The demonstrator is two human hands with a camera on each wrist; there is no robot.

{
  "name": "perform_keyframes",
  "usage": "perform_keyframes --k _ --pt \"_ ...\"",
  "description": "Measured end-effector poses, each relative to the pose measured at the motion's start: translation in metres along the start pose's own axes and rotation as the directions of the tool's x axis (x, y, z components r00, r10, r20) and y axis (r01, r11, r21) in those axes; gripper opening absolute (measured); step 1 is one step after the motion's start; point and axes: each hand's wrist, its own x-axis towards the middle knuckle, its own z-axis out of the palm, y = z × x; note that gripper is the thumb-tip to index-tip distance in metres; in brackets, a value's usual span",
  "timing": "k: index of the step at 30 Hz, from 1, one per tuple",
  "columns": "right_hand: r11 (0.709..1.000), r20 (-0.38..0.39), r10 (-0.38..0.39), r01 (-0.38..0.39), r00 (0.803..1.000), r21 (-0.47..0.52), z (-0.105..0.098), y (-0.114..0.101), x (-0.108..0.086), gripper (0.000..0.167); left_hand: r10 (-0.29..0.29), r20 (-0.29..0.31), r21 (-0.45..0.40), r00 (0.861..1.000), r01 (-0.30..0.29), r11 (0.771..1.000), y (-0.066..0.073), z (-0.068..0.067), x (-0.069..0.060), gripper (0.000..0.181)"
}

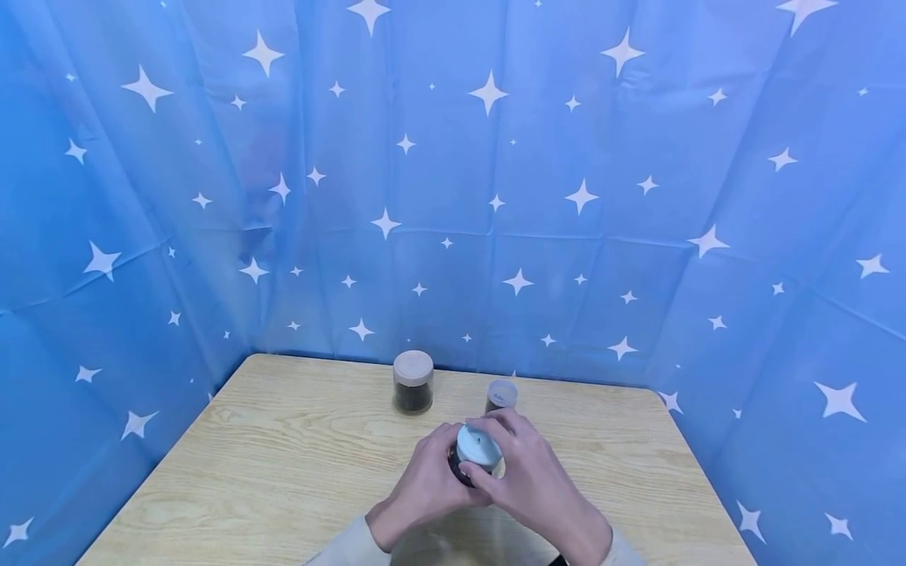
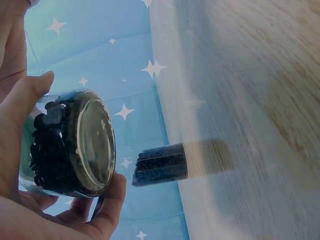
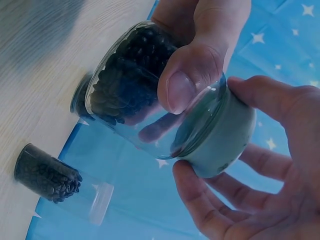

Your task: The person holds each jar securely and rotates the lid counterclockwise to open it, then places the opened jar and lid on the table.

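Held above the table is a clear jar [image 3: 130, 75] partly filled with dark beans, its pale blue-green lid [image 1: 479, 447] in place. My left hand [image 1: 430, 474] grips the jar's body; in the left wrist view its glass base [image 2: 97, 142] faces the table. The left thumb lies along the glass just below the lid in the right wrist view. My right hand [image 1: 527, 468] holds the lid's rim between thumb and fingertips. The jar looks tilted in the head view, and part of its body is hidden by the hands.
A wide jar [image 1: 414, 383] with a pale lid and dark contents stands near the table's back edge. Right of it, a narrow clear jar [image 3: 50, 175] of dark beans stands just beyond my hands. Behind the wooden table [image 1: 283, 456] hangs a blue star-patterned curtain [image 1: 453, 196].
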Motion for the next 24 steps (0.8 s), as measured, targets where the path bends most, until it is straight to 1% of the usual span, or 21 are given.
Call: perform_keyframes --k 4,10,17,19,24 --pt "1.0 0.008 0.006 -0.006 1.0 -0.003 -0.0002 0.0008 0.0004 0.054 0.001 0.0 -0.012 1.0 -0.001 1.0 0.0002 -0.0001 -0.0004 0.069" --pt "0.999 0.026 0.027 -0.028 0.999 0.031 -0.0004 0.0027 0.0005 0.053 0.015 -0.01 -0.017 1.0 -0.015 1.0 0.0003 0.0006 -0.0004 0.069" --pt "1.0 0.015 0.016 -0.017 1.0 0.018 0.0 0.0037 0.0023 0.053 0.007 -0.008 -0.013 1.0 -0.007 1.0 0.0 -0.0004 0.0013 0.07" --pt "1.0 0.02 0.022 -0.023 1.0 0.021 0.0004 0.0029 0.0028 0.052 0.011 -0.011 -0.009 1.0 -0.011 1.0 -0.0003 -0.0011 0.0012 0.07" --pt "0.998 0.054 0.058 -0.06 0.997 0.036 0.0016 -0.0007 0.0032 0.051 0.014 -0.007 -0.035 1.0 -0.014 0.999 -0.001 -0.0017 -0.0007 0.068"
